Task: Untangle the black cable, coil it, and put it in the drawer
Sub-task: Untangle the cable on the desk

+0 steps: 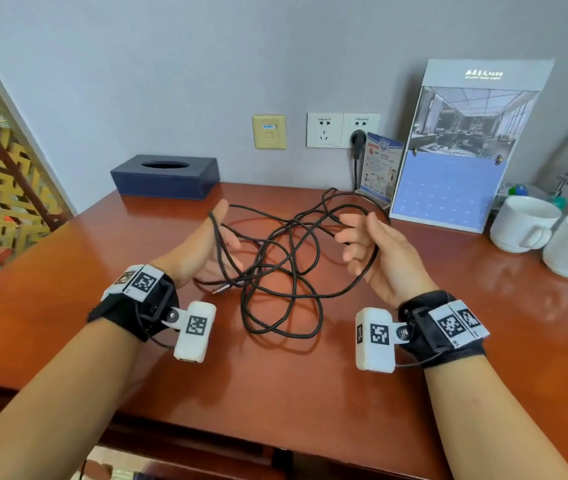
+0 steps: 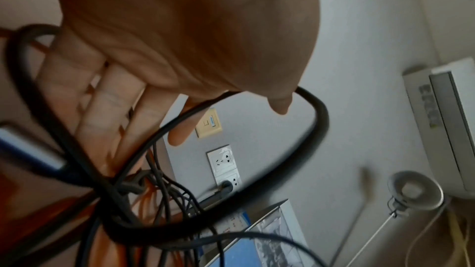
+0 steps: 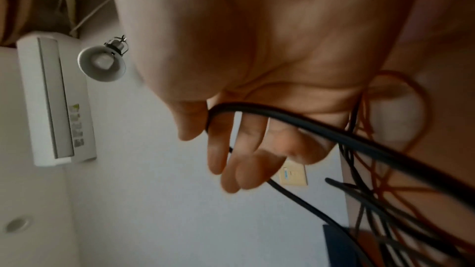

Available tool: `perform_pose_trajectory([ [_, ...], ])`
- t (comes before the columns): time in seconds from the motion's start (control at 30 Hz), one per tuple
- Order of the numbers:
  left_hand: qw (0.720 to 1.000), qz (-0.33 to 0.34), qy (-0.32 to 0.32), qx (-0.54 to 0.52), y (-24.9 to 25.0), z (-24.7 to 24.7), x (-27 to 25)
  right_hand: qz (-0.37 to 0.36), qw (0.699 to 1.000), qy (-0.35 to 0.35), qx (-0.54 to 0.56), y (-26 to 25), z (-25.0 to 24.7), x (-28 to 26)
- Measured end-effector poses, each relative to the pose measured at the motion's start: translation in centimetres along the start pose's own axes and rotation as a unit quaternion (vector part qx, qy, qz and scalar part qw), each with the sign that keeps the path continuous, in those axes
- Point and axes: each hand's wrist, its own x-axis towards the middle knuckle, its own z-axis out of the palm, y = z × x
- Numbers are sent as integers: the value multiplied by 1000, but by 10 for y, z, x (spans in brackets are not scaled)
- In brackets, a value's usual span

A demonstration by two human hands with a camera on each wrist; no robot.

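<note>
Left hand (image 1: 211, 242): fingers straight, a loop of the black cable (image 1: 286, 268) draped over the thumb web, not clenched. Right hand (image 1: 376, 251): fingers loosely curled around another loop. Between them the cable hangs in crossed loops onto the desk (image 1: 414, 358), one plug end (image 1: 220, 289) lying free. Risks: spreading the hands could tighten the crossings into a knot; a swinging loop could catch the mugs (image 1: 549, 237) nearby. Drawer not in view.
</note>
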Motion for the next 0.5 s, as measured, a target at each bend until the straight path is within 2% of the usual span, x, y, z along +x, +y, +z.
perform_pose_trajectory([
  [0.1, 993, -31, -53, 101, -2, 5, -3, -4, 998, -54, 31, -4, 1, -4],
  [0.2, 980, -32, -78, 178, -2, 20, -8, -18, 996, -93, 1, -2, 3, -4],
  [0.4, 967, -2, -1, 254, -16, 39, -2, -24, 996, -78, -46, 1, 1, -1],
  [0.5, 968, -9, 7, 249, -14, 45, -1, -19, 996, -66, -53, 2, 3, -2],
])
